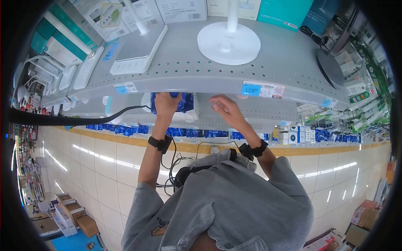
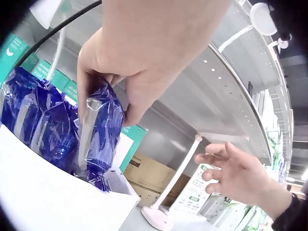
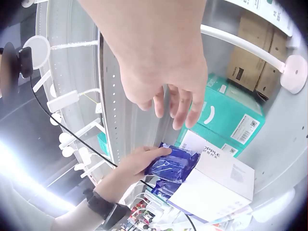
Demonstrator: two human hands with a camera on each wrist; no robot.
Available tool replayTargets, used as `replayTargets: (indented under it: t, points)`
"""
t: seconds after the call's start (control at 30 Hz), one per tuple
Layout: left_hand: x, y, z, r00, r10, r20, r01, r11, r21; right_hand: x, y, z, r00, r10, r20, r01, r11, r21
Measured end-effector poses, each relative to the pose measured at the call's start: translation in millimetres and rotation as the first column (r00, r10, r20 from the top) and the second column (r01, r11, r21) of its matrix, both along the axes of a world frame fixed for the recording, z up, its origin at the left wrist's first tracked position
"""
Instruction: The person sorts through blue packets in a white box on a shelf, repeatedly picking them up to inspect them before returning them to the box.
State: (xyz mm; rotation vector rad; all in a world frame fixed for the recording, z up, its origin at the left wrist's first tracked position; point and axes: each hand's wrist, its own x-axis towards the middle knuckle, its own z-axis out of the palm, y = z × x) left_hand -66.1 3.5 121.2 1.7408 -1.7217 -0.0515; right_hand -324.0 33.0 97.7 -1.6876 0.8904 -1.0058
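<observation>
My left hand (image 1: 166, 105) grips a blue plastic-wrapped packet (image 2: 107, 127), thumb on one side and fingers on the other. The packet stands upright at the end of a row of similar blue packets (image 2: 50, 122) in an open white box (image 2: 57, 187), which sits on the shelf below the top one. In the right wrist view, printing shows on the white box's outer side. My right hand (image 1: 228, 111) hovers to the right of the box, apart from it, its fingers loosely bent with nothing in them.
Above the hands juts the upper shelf's edge (image 1: 188, 85), carrying a white lamp base (image 1: 228, 44). A white desk lamp (image 2: 156, 216) stands to the box's right, with teal boxes (image 3: 231, 115) behind. A black cable (image 1: 83, 119) runs across on the left.
</observation>
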Motion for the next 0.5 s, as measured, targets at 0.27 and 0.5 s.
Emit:
replayTargets:
  t: [0.27,0.5]
  points:
    - [-2.4,-1.6,-27.1,0.995,0.06,0.074,-0.066,0.994,0.085,2.9,-2.1,-6.8,1.0,0.004,0.01,-0.004,1.0,0.007]
    - [-11.5,3.2,-41.3,0.979,0.062,0.197,-0.088,0.988,0.128,22.4,-4.6,-9.3,0.988,0.114,-0.104,-0.111,0.993,0.035]
